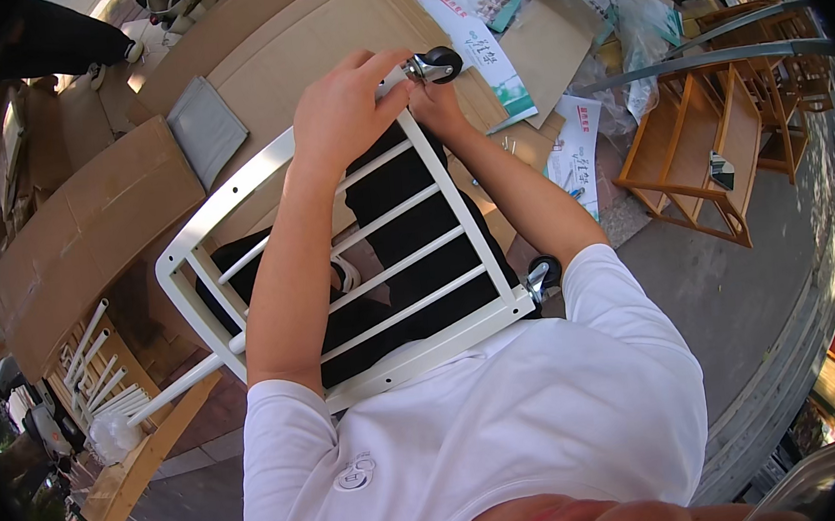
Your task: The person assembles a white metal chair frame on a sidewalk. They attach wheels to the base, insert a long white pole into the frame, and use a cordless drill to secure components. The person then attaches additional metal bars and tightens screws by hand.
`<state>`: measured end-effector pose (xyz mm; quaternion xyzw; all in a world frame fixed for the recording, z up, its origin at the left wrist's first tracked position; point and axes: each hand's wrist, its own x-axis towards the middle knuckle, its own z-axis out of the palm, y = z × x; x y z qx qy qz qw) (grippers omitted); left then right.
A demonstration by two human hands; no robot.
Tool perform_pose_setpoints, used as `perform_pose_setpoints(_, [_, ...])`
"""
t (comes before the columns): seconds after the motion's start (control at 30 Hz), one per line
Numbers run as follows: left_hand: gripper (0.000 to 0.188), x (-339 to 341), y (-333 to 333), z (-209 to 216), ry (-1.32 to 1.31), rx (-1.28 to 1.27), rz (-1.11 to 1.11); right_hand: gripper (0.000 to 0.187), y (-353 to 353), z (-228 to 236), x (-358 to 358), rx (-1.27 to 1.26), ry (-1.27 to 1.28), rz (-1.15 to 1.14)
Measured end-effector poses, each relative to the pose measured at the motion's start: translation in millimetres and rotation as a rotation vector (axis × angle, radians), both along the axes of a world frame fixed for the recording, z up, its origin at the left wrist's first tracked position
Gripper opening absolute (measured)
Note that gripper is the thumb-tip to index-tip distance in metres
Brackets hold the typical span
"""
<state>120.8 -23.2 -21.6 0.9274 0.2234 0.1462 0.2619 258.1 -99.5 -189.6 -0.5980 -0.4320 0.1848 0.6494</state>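
Observation:
A white metal rack frame (371, 227) with several parallel bars lies tilted across my lap. My left hand (347, 106) is closed around its far corner, where a black caster wheel (440, 63) with a shiny metal fork sticks out. Just below that wheel, my right hand (437, 110) is closed against the same corner. My left hand and the frame partly hide its fingers, so I cannot make out what they grip. Another caster wheel (542, 274) is fitted at the frame's near right corner.
Flattened cardboard (98, 226) spreads over the ground ahead and left. White tubes (102, 376) lie at left. Printed sheets (488, 48) and clear plastic bags (642, 83) lie at far right, near a wooden shelf rack (698, 148). A person's dark-clothed leg (64, 38) shows at far left.

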Motion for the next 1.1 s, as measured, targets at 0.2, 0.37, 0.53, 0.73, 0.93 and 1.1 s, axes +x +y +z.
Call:
perform_pose_setpoints(0.2, [0.032, 0, -1, 1, 0.002, -0.005, 0.002, 0.018, -8, 8, -4, -0.101, 0.115, 0.025])
perform_pose_setpoints(0.37, [0.032, 0, -1, 2, 0.013, -0.004, 0.012, 0.021, -29, 21, -11, -0.214, 0.152, 0.036])
perform_pose_setpoints(0.53, [0.029, -1, -1, 2, -0.007, -0.008, 0.016, 0.021, -45, 42, -20, -0.142, 0.165, 0.005])
perform_pose_setpoints(0.73, [0.023, -2, -1, 5, -0.016, -0.009, 0.004, 0.017, -72, 77, -17, -0.311, -0.049, 0.000])
perform_pose_setpoints(0.93, [0.023, -4, 2, -4, -0.088, 0.043, -0.004, 0.025, -67, 120, -17, -0.165, -0.703, -0.235])
perform_pose_setpoints(1.1, [0.026, -5, 4, -8, -0.071, 0.028, 0.004, 0.029, -52, 139, -9, -0.080, -1.094, -0.220])
